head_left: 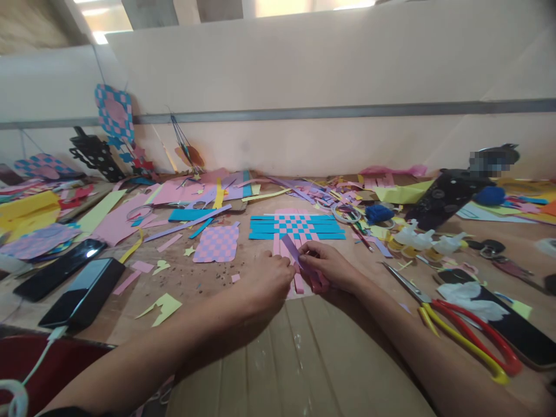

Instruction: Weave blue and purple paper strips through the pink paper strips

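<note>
A woven mat of pink and blue paper strips (295, 225) lies flat on the table, its blue ends sticking out at both sides and its loose pink ends running toward me. My right hand (328, 263) pinches a purple paper strip (290, 245) that tilts up over the pink ends. Beside it on the left, my left hand (269, 278) is closed with curled fingers over the pink ends; whatever it grips is hidden. Some folded pink strips (299, 284) show between the two hands.
Scissors with red and yellow handles (469, 336) lie at the right, near glue bottles (421, 240) and a phone (521, 324). A pink-and-purple woven piece (216, 243) is at left, beyond a power bank (82, 294). Paper scraps line the back; cardboard (295, 359) is in front of me.
</note>
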The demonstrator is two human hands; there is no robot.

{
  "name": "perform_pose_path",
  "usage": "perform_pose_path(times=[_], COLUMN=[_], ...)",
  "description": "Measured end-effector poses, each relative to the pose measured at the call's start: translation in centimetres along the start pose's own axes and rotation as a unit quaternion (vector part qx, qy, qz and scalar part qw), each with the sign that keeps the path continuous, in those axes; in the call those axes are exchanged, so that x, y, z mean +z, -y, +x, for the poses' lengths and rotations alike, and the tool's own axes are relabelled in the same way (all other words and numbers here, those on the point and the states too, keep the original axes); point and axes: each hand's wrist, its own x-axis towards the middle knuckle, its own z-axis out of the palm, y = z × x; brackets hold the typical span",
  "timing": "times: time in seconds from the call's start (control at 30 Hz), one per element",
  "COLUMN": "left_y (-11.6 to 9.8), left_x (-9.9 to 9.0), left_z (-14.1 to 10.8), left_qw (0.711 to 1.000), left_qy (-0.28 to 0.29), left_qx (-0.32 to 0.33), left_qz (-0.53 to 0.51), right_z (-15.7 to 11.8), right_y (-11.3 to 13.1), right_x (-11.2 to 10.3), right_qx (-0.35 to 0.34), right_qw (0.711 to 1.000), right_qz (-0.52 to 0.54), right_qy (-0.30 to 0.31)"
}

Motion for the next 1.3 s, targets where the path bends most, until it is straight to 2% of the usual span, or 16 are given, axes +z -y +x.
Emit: perform_pose_path(times=[0.2,0.27,0.4,0.5,0.57,0.63,0.77,0.83,0.9,0.97,1.03,1.1,1.3], left_y=[0.0,0.0,0.2,0.4,0.8,1.6,4.0,5.2,6.0,6.5,6.6,6.6,6.6], left_x=[-1.6,-1.1,1.2,1.7,1.2,0.6,0.4,0.9,1.2,1.4,1.5,1.3,0.8], left_z=[-1.0,-0.9,0.0,0.4,0.5,0.4,0.6,1.0,1.5,1.9,2.2,2.2,1.2], left_qw=[1.000,1.000,1.000,0.999,0.999,0.994,0.955,0.923,0.883,0.847,0.826,0.824,0.862], left_qy=[0.025,0.021,-0.016,-0.030,-0.028,-0.033,-0.090,-0.105,-0.097,-0.089,-0.085,-0.079,-0.073], left_qx=[0.011,0.015,0.018,0.017,-0.006,-0.058,-0.129,-0.155,-0.176,-0.174,-0.166,-0.157,-0.115], left_qz=[-0.010,-0.001,0.019,0.011,-0.024,-0.087,-0.251,-0.336,-0.424,-0.494,-0.533,-0.539,-0.488], right_z=[0.1,0.1,0.1,-0.1,-0.2,-0.5,-0.9,-0.8,-0.5,-0.3,0.0,0.1,0.4], right_y=[-0.1,-0.1,0.0,0.1,0.3,0.5,1.0,1.0,1.0,1.0,0.9,0.7,-0.3], right_x=[-0.2,-0.1,0.0,0.0,-0.1,-0.1,-0.3,-0.5,-0.6,-0.4,0.0,0.5,1.6], right_qx=[-0.014,-0.012,-0.005,0.003,-0.004,0.000,0.035,-0.007,-0.054,-0.080,-0.102,-0.117,-0.130], right_qw=[1.000,1.000,1.000,1.000,1.000,1.000,0.997,0.997,0.994,0.988,0.982,0.978,0.964], right_qz=[-0.019,-0.020,-0.017,-0.004,-0.001,0.005,0.019,-0.014,-0.062,-0.103,-0.135,-0.161,-0.231], right_qy=[-0.001,0.000,0.000,0.001,-0.003,0.006,0.068,0.071,0.073,0.084,0.083,0.069,0.024])
